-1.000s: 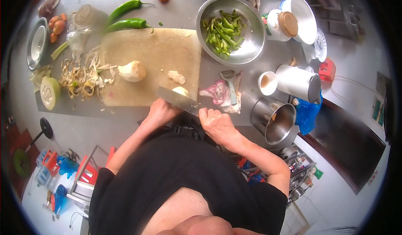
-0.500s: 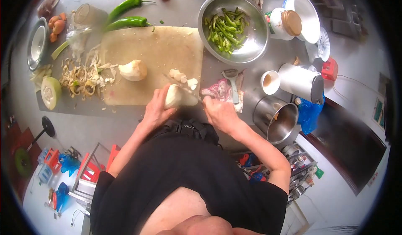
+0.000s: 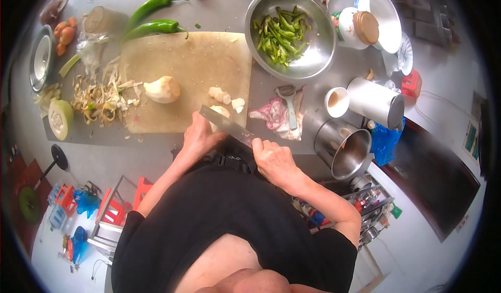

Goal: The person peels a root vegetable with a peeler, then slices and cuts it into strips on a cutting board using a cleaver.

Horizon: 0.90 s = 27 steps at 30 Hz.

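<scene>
My right hand (image 3: pixel 275 161) is closed around the handle of a kitchen knife (image 3: pixel 228 125), its blade slanting up to the left across the near edge of the cutting board (image 3: pixel 209 53). My left hand (image 3: pixel 199 135) grips a peeled white root vegetable (image 3: pixel 220 110), partly hidden behind the blade. Small white cut pieces (image 3: pixel 219 94) lie just beyond it on the board. Farther left sits a whole peeled pale root vegetable (image 3: pixel 162 89). A peeler (image 3: pixel 288 102) rests on a pink-and-white cloth (image 3: pixel 270 116) to the right of the board.
Peelings (image 3: pixel 96 97) and a cut pale green gourd (image 3: pixel 60 119) lie at left. Two green chillies (image 3: pixel 151 28) touch the board's far edge. A steel bowl (image 3: pixel 319 58) holds sliced green pepper. Rightward stand a small cup (image 3: pixel 337 102), a white flask (image 3: pixel 373 102) and a steel pot (image 3: pixel 352 154).
The knife has risen from beside the vegetable and its blade now lies across it, tip to the left. My right hand has shifted slightly nearer my body.
</scene>
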### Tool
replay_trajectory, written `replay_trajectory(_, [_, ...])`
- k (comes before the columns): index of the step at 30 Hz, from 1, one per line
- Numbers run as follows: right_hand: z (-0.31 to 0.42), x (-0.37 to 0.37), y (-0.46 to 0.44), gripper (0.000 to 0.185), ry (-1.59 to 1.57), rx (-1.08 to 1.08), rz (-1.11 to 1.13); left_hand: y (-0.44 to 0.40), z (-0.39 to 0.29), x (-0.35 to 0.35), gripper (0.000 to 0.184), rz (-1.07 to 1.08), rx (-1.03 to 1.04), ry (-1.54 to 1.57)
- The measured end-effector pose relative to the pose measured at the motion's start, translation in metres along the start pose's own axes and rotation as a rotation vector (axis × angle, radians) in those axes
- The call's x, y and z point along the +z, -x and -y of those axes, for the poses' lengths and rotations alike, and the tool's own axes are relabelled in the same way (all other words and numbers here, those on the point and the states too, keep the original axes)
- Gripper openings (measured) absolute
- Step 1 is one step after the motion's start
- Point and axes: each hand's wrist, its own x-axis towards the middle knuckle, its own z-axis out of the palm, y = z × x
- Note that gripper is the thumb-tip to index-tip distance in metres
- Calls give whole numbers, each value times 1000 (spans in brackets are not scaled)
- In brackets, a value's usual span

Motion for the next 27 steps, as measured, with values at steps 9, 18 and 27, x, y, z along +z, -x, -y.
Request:
replay_trajectory(9, [-19, 50, -73, 14, -156, -29, -61, -1, 19, 9, 79, -25, 143, -266])
replay_trajectory(18, [-20, 15, -13, 14, -194, 45, -60, -8, 32, 6, 82, -112, 197, 59])
replay_trajectory(27, [-11, 19, -9, 16, -110, -11, -71, -6, 18, -5, 71, 11, -55, 27])
